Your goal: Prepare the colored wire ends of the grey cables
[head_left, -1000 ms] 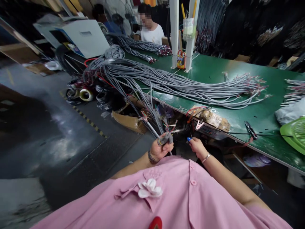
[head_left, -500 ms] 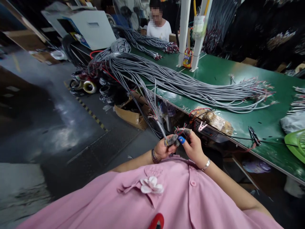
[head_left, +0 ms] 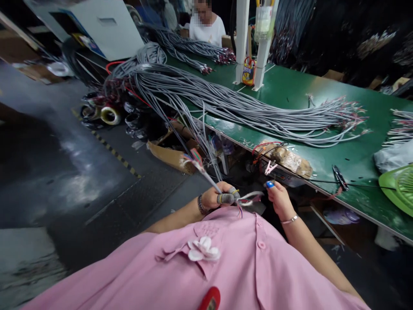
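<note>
My left hand (head_left: 217,196), with grey finger covers, is closed on a grey cable (head_left: 209,179). Stripped coloured ends fan out at the cable's upper left. Past my left fingertips stick out thin white, red and purple wires (head_left: 251,199). Apart from these wires, to their right, my right hand (head_left: 280,201) is pinched together, a blue cover on its thumb. Whatever its fingertips hold, if anything, is too small to make out. More grey cables (head_left: 206,129) hang over the table edge just beyond my left hand.
A long bundle of grey cables (head_left: 245,105) lies across the green table (head_left: 290,86). Near its edge are a pink clip (head_left: 270,167), a taped block (head_left: 292,162), black snips (head_left: 340,177) and a green basket (head_left: 398,189). A cardboard box (head_left: 169,155) sits below. Another person (head_left: 208,30) sits behind.
My right hand has moved right, away from my left hand. White wires now show past my left fingers, and the cable's stripped ends stand out at upper left. The view has shifted slightly.
</note>
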`<state>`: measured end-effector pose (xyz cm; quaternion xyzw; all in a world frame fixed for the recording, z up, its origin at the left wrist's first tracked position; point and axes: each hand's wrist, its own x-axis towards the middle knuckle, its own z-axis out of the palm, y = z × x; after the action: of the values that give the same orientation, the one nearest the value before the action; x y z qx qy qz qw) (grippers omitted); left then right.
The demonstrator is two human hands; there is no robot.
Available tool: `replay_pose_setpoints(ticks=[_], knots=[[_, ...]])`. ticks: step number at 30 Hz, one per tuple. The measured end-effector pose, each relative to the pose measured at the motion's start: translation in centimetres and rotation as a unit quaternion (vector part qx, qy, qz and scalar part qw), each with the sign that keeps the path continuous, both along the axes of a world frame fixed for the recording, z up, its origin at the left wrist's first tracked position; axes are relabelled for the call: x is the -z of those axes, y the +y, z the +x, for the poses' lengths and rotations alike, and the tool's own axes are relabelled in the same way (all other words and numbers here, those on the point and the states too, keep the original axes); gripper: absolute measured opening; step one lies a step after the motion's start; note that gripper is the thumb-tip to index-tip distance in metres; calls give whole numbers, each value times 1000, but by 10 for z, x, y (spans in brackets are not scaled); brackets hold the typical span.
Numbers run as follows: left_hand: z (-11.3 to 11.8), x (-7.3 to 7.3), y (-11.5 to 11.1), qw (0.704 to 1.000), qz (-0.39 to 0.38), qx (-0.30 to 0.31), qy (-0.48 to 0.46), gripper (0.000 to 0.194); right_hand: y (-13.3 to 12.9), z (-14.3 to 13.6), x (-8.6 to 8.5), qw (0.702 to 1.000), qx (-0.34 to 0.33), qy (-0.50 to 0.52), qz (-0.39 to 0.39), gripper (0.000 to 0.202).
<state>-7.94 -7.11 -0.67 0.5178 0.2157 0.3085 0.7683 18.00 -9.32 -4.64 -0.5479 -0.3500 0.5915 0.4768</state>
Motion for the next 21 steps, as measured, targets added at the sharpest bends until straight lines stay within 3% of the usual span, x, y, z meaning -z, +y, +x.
replay_pose_setpoints(ticks=[2,4,7,10,15,21], knots=[[-1,-6,5,998,46,-22,23,46,-5,6,6,1000,15,10,-16,40],[0,-9,10,995,78,-46,45,43,-11,5,4,999,-39,-6,-14,42],[5,-8,13,992,89,-68,61,42,-20,-3,-7,990,-131,-46,15,48],[11,-6,10,989,91,-91,73,41,-24,-10,-22,979,-176,-71,71,47],[22,-5,0,970,108,-206,73,33,-28,-15,-43,982,-145,-60,108,39],[34,-3,-11,947,182,-230,131,22,-25,-31,-58,990,-108,-26,92,47]])
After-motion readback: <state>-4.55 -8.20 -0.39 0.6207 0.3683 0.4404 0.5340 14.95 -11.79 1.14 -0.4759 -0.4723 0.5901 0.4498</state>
